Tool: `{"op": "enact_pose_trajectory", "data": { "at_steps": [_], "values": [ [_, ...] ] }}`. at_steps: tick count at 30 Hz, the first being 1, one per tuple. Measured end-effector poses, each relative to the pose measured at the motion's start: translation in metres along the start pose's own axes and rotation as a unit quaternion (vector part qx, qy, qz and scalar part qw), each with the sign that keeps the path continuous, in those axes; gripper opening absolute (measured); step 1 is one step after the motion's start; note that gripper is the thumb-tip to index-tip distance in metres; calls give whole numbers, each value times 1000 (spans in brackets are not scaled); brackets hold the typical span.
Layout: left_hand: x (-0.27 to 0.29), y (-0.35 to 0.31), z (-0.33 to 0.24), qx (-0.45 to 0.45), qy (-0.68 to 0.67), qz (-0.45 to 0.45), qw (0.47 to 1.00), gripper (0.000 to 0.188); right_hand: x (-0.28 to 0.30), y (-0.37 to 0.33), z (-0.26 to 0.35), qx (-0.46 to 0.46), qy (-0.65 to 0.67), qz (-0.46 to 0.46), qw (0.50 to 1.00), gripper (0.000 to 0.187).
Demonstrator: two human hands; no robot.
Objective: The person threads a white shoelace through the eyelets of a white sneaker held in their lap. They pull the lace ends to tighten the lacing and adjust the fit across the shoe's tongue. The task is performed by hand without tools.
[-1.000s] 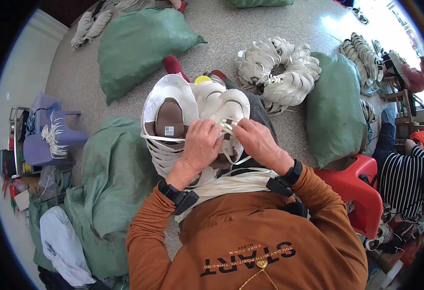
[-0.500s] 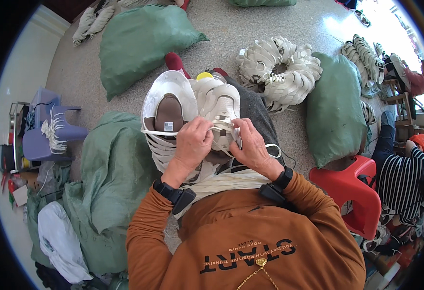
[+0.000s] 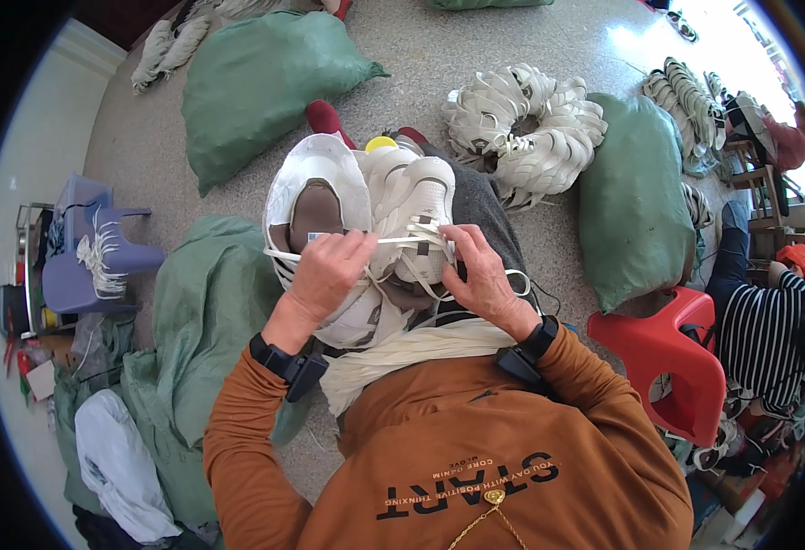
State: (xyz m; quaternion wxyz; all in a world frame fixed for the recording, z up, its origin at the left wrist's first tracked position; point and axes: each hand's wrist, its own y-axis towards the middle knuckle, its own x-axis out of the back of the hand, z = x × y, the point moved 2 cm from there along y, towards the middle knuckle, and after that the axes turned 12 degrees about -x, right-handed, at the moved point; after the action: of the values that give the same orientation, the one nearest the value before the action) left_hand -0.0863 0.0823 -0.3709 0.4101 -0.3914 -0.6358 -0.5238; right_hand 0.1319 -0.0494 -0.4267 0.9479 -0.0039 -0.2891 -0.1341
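On my lap lies a cream shoe upper with its laces partly threaded through the eyelets. My left hand is closed, pinching a white shoelace that runs taut leftward from the eyelets. On the right edge of the upper rests my right hand, fingers and thumb gripping it beside the lacing. A loop of lace sticks out right of that hand. Beneath my left hand sits a stack of nested uppers, white-lined with a brown tongue; its lower part is partly hidden by the hand.
A ring of bundled uppers lies on the floor ahead, beside a full green sack. Another green sack is far left. A red stool stands right, a purple stool left. Striped-sleeved person sits far right.
My left hand has moved left and slightly down, drawing the lace out into a straight line. My right hand has stayed at the upper's right edge.
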Motion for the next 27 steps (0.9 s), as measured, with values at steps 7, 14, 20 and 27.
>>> {"op": "enact_pose_trajectory", "data": {
  "at_steps": [7, 14, 20, 27],
  "values": [
    [47, -45, 43, 162, 26, -34, 986, 29, -2, -3, 3, -63, 17, -20, 998, 41],
    [130, -110, 94, 196, 216, 67, 954, 21, -8, -3, -3, -26, 8, -25, 999, 40],
    [46, -6, 11, 106, -36, -29, 993, 21, -4, -4, 0, -32, 5, -11, 999, 40],
    [-41, 57, -27, 89, 20, 28, 995, 17, -2, -5, 1, -37, 21, -17, 999, 38]
  ]
}}
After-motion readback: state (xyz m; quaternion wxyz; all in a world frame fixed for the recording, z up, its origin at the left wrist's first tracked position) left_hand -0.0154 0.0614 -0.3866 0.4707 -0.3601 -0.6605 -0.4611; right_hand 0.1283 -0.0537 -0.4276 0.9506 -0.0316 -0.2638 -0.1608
